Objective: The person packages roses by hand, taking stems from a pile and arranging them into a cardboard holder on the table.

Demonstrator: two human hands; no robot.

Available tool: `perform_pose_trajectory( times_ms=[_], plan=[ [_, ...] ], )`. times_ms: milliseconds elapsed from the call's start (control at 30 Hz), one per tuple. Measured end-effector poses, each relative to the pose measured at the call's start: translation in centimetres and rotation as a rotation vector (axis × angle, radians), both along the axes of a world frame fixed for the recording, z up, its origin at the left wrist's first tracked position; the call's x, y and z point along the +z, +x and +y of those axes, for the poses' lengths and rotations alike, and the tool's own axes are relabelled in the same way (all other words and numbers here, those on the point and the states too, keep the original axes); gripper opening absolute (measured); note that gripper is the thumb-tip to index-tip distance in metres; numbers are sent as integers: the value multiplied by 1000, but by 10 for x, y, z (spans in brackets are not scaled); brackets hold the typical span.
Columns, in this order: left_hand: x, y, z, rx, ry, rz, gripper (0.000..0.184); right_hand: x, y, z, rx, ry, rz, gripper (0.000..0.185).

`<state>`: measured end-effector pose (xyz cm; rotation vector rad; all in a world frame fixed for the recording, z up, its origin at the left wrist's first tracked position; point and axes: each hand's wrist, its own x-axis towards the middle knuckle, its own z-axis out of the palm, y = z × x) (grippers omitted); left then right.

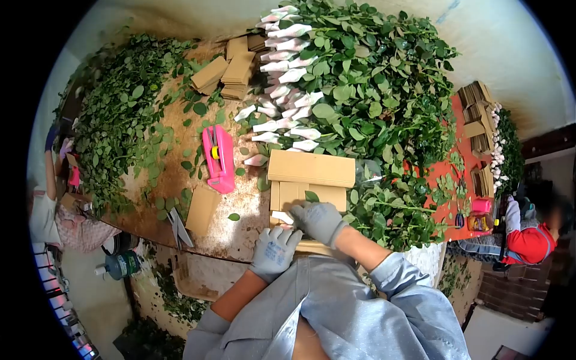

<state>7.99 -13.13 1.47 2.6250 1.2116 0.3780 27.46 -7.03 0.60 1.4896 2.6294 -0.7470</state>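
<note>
My left hand [275, 251], in a grey work glove, is at the table's front edge. Its fingers are bent against the lower end of a cardboard piece, just below a rose bud in a white sleeve [281, 217]; what they grip is hidden. My right hand [320, 222], gloved alike, closes over the rose's stem to the right of the bud, and a leaf [312, 196] pokes out above it. The rose lies on an opened cardboard sheet [309, 193]. Beyond that rests a folded cardboard piece [312, 168].
Sleeved roses [372, 78] are heaped at the back. A pink stapler-like tool [219, 159], scissors [179, 228] and a cardboard piece [203, 210] lie to the left. More cardboard [239, 73] sits behind. Cut greenery [114, 120] covers the far left. A person in red [531, 245] is at right.
</note>
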Motion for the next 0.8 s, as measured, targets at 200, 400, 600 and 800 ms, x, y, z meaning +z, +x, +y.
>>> perform_pose_trajectory(
  times_ms=[200,400,600,800],
  plan=[
    [24,-13,23,-42,-305,-177,33,-4,6,1,69,45,68,32],
    [37,-30,80,46,-367,-72,27,10,3,6,61,-83,34,37],
    [1,-29,103,-179,-364,331,19,10,2,9,49,-138,-28,45],
    [19,-61,110,8,-283,373,11,6,1,6,14,-62,45,39]
  ],
)
